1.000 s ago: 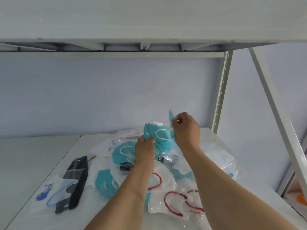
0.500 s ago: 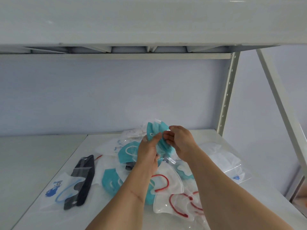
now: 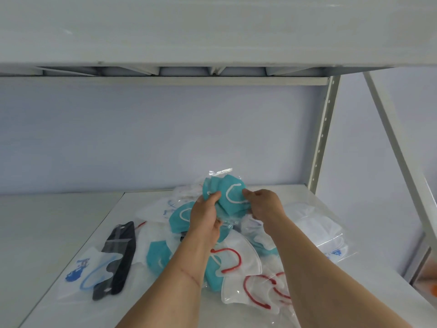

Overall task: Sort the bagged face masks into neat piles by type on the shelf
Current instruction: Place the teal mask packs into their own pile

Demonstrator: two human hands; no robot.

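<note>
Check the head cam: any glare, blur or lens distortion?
Head view: soft even light, faint shadows; glare streaks on the clear bag above the teal masks; shelf upright bows from wide-angle distortion; hands sharp, no motion blur.

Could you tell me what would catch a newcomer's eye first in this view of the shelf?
Most striking are the two hands, left hand and right hand, raised mid-frame and together holding bagged teal masks above a jumbled heap. Nearer the camera lie white masks with red ear loops, and at the left a black mask lies in its bag on the white shelf.
</note>
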